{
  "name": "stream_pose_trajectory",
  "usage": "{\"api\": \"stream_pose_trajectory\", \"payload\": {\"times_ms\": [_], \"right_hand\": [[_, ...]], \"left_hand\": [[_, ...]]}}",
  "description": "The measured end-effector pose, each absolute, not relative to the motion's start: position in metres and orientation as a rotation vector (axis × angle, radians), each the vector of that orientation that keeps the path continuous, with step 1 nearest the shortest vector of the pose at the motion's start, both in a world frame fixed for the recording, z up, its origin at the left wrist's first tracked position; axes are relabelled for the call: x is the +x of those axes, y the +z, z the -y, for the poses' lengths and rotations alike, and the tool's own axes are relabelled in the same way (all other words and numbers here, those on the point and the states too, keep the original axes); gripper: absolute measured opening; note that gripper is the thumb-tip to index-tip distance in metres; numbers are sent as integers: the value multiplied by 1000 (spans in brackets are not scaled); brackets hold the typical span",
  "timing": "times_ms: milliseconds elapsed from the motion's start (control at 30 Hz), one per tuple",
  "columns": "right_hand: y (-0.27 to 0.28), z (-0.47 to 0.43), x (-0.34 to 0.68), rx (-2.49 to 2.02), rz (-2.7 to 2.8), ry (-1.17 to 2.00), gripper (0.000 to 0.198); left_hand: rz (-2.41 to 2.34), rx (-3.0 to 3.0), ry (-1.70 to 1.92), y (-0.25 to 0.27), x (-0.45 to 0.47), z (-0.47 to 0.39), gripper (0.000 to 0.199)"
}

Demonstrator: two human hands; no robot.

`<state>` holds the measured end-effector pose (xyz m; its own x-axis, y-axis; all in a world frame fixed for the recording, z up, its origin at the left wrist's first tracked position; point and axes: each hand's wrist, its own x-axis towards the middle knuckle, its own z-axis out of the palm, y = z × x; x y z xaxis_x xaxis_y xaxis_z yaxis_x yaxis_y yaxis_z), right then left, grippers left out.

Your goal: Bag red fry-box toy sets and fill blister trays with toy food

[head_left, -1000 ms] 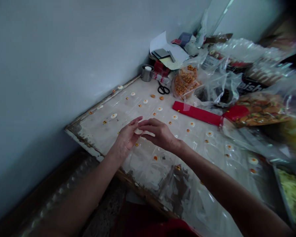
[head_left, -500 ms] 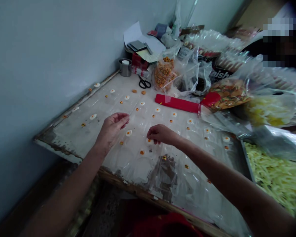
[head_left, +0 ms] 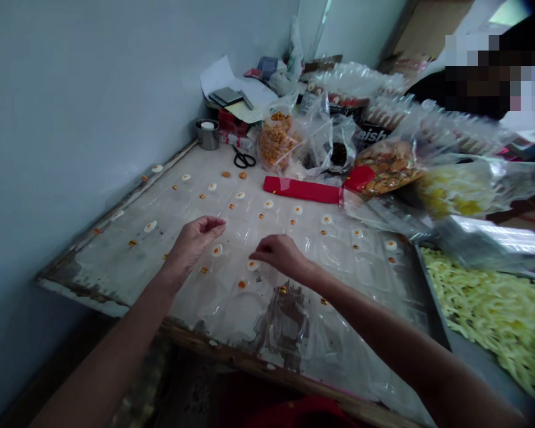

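My left hand [head_left: 196, 244] hovers over the middle of the table, thumb and fingers pinched together. Whether it holds anything small I cannot make out. To its right, my right hand [head_left: 282, 254] has its fingertips pressed together just above a fried-egg-shaped piece [head_left: 252, 265], and anything between them is hidden. Rows of clear plastic trays [head_left: 238, 312] cover the tabletop. Many hold a white-and-orange egg piece and a small burger-shaped piece [head_left: 204, 270]. Below the right hand, one orange-brown piece [head_left: 241, 285] lies without an egg piece beside it.
Black scissors [head_left: 243, 158], a metal cup [head_left: 208, 135] and a red packet [head_left: 301, 190] lie toward the back. Bags of orange snacks [head_left: 276, 142] and mixed pieces [head_left: 387, 169] stand behind. At right is a metal tray of pale yellow strips [head_left: 485, 309]. Another person is partly visible beyond.
The view has turned right, so the table appears further left. My right fingers have drawn slightly back from the egg piece, which now shows more fully. My left hand stays pinched.
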<state>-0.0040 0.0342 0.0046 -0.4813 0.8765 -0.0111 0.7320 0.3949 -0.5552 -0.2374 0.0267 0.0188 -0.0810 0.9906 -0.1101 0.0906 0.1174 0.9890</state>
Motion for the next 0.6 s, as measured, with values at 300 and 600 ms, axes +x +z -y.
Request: {"api": "stream_pose_trajectory", "payload": {"times_ms": [300, 600], "right_hand": [[20, -17, 26, -1233, 2046, 831, 12], [37, 61, 194, -1811, 1473, 820, 29]], "left_hand": [[-1204, 1431, 1092, 57, -177, -99, 27], [-1267, 1977, 1226, 94, -67, -266, 11]]}}
